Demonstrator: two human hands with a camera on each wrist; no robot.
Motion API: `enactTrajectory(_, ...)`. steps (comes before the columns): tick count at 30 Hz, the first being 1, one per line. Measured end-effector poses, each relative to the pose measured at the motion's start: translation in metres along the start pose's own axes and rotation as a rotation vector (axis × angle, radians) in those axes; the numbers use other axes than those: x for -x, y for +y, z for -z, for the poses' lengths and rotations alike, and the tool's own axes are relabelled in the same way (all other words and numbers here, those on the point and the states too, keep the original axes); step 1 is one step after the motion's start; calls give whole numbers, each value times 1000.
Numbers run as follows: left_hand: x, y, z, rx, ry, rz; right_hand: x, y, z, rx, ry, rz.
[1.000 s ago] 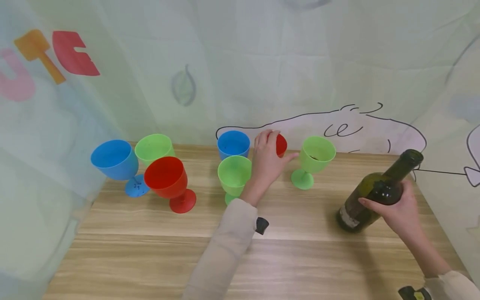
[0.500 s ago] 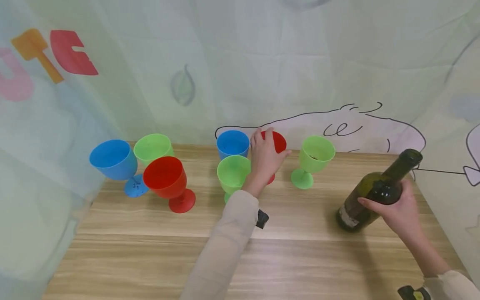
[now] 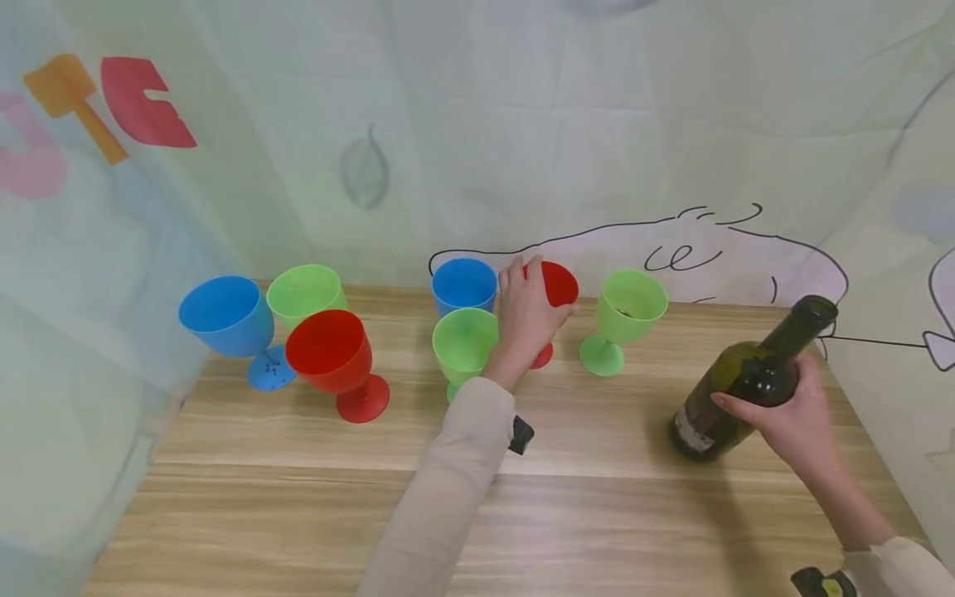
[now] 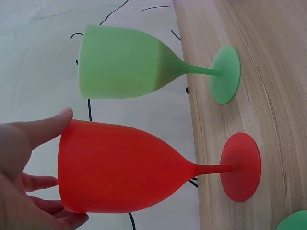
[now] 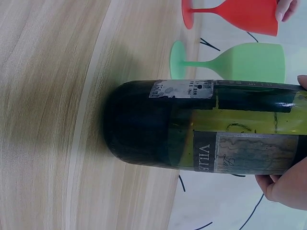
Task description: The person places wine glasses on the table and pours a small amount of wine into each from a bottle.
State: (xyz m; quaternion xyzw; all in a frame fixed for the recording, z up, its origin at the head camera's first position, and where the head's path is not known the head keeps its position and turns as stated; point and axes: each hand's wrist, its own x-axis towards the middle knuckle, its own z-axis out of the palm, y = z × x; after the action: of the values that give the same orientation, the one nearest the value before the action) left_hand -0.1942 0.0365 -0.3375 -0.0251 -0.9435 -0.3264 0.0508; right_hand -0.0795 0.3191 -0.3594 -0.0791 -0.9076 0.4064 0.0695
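My left hand (image 3: 525, 319) holds a red plastic goblet (image 3: 561, 286) by its rim. In the left wrist view the thumb lies on one side of that red bowl (image 4: 120, 167) and the fingers on the other, its foot at the tabletop. Just right of it stands a light green goblet (image 3: 634, 307), with small dark bits inside. My right hand (image 3: 806, 423) grips a dark green wine bottle (image 3: 761, 377) around its body, at the right of the table. The bottle's neck is uncorked, and its labels (image 5: 254, 151) show in the right wrist view.
Left of my left hand stand a blue goblet (image 3: 464, 286) and a green goblet (image 3: 464, 344). Farther left is a cluster of blue (image 3: 231, 319), green (image 3: 306, 294) and red (image 3: 332, 352) goblets. A printed cloth (image 3: 477, 149) hangs behind the wooden table (image 3: 567, 531).
My left thumb has come in toward the red goblet's bowl, and the goblet has shifted slightly right. The right hand and bottle have stayed nearly still.
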Motion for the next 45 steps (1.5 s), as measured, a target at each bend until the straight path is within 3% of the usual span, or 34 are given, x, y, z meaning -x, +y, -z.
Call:
enactTrajectory(10,-1,2,0,-88,-76,-11,-1,-1,-1,2,7,1)
enactTrajectory(23,4,7,2,-12,-143,-21,-2,-2,-1,-4,-4,7)
enactTrajectory(37,35,11,12,95,-141,-105,0,0,0,4,5,5)
enactTrajectory(45,61,1,20,199,-110,-186,1,-2,-1,8,-7,18)
